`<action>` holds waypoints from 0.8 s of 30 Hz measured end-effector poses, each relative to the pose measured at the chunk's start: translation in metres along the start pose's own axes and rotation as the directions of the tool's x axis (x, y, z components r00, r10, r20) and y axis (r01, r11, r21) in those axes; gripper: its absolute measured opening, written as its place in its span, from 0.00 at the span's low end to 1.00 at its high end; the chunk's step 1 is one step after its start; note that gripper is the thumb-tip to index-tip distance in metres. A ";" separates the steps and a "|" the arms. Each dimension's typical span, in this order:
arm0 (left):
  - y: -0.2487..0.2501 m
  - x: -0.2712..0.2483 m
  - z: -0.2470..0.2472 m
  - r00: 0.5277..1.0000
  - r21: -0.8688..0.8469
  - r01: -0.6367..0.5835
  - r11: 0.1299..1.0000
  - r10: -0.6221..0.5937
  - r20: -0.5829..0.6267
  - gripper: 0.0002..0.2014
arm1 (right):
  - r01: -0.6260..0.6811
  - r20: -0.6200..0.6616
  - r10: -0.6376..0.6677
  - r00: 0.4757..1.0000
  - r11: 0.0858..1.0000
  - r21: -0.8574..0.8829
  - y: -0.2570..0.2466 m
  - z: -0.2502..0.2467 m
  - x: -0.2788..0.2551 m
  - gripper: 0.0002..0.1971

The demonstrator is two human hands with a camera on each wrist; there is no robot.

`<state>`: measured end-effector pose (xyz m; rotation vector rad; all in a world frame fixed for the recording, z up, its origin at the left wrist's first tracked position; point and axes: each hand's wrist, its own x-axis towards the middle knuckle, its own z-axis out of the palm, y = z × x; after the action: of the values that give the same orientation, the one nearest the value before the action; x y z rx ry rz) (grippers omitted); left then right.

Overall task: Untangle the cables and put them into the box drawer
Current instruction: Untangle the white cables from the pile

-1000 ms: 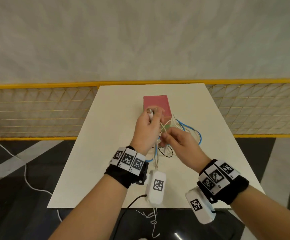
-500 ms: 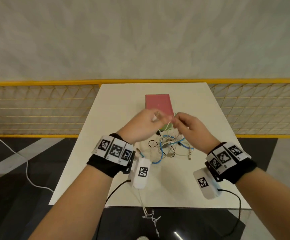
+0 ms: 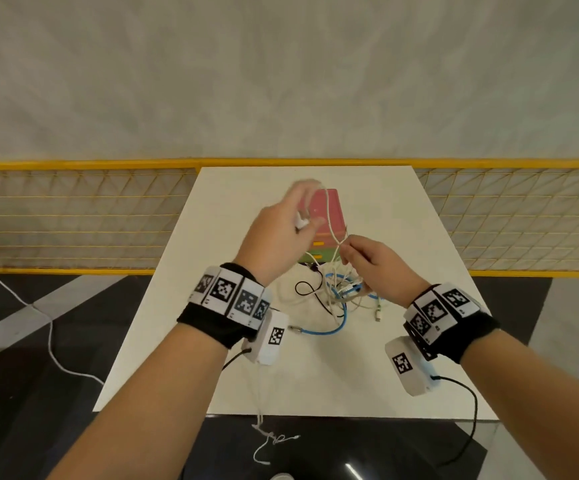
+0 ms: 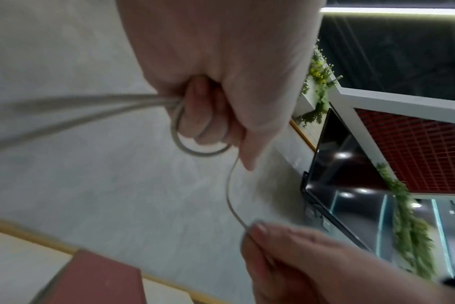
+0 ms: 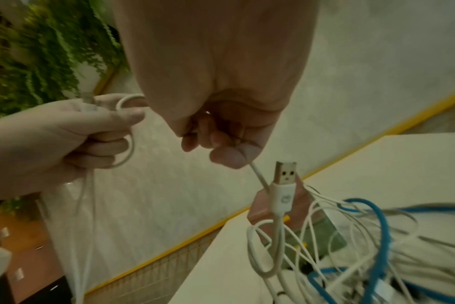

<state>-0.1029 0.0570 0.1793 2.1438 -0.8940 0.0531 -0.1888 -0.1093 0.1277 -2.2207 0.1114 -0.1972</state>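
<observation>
A tangle of white, blue and black cables [image 3: 341, 296] lies on the white table [image 3: 315, 375] in front of a small box of drawers [image 3: 327, 216] with a pink top. My left hand [image 3: 295, 226] is raised over the box and grips a looped white cable [image 4: 185, 131] with its plug end [image 3: 302, 221]. That white cable [image 3: 329, 216] runs down to my right hand [image 3: 367, 261], which pinches it above the tangle. In the right wrist view a white USB plug [image 5: 283, 185] stands up from the bundle, just below my right fingers [image 5: 226, 152].
A blue cable end [image 3: 319, 329] trails toward the table's left side. A yellow mesh fence [image 3: 73, 220] runs behind the table before a grey wall. A thin white cord [image 3: 270, 434] hangs over the near table edge; another white cord [image 3: 38, 317] lies on the dark floor.
My left hand has risen and moved away over the box, drawing the white cable out. The right hand stays low over the tangle, pinching the same cable.
</observation>
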 end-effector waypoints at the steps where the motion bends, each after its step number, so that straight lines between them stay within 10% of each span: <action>1: 0.000 0.000 0.008 0.995 0.007 -0.008 1.000 0.008 0.101 0.25 | 0.026 -0.009 -0.026 1.000 1.000 -0.009 -0.005 -0.001 0.001 0.12; 3: 0.002 0.000 0.019 0.983 -0.028 0.034 0.999 -0.029 0.180 0.30 | 0.066 -0.022 -0.067 0.998 0.997 -0.033 -0.014 -0.005 0.002 0.13; 9: -0.004 0.008 0.005 0.983 0.022 0.005 1.000 -0.001 -0.184 0.36 | -0.067 -0.084 0.054 0.995 0.983 -0.171 -0.004 -0.020 0.010 0.17; 14: 0.002 0.007 0.018 0.969 0.264 -0.154 0.952 0.093 0.230 0.18 | -0.043 -0.055 0.033 0.998 0.981 -0.191 -0.009 -0.022 0.015 0.16; 24: -0.003 0.027 -0.002 0.978 0.216 -0.070 0.974 0.024 0.209 0.12 | -0.004 -0.019 0.002 1.000 0.996 -0.091 0.013 -0.019 0.013 0.13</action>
<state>-0.0802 0.0439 0.1878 2.3676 -1.1031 -0.0470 -0.1793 -0.1338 0.1301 -2.3100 0.1365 -0.2156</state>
